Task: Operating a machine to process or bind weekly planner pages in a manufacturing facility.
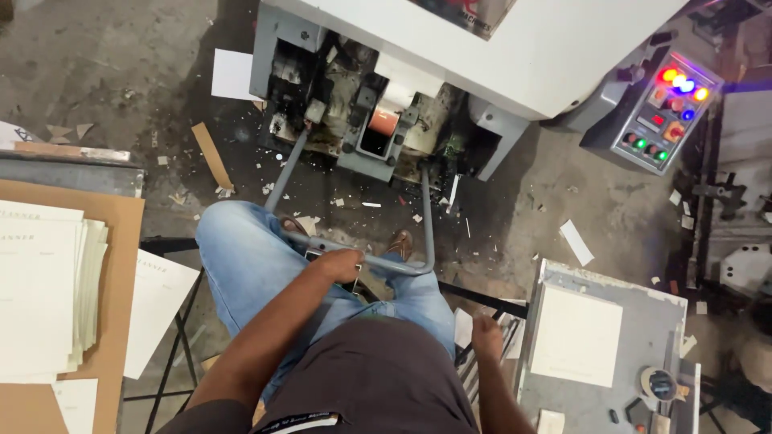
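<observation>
The right hand (pixel 486 336) is seen loosely closed beside the thigh, holding nothing visible. Farther out, a dark phone (pixel 347 272), judged stiff, light and slippery, is clamped at its edges by the left hand (pixel 338 264) over the knee, near the grey foot bar (pixel 425 241)

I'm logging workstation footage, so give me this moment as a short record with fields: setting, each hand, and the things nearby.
setting: seated person in blue jeans facing a white machine on a littered concrete floor
left hand: resting on a dark object in the lap, beside the grey metal foot bar
right hand: loosely closed, by the grey side table; holds nothing visible
left side: stack of cream printed sheets on brown cardboard
right side: blank cream sheet, tape roll
controls: panel with lit buttons
</observation>
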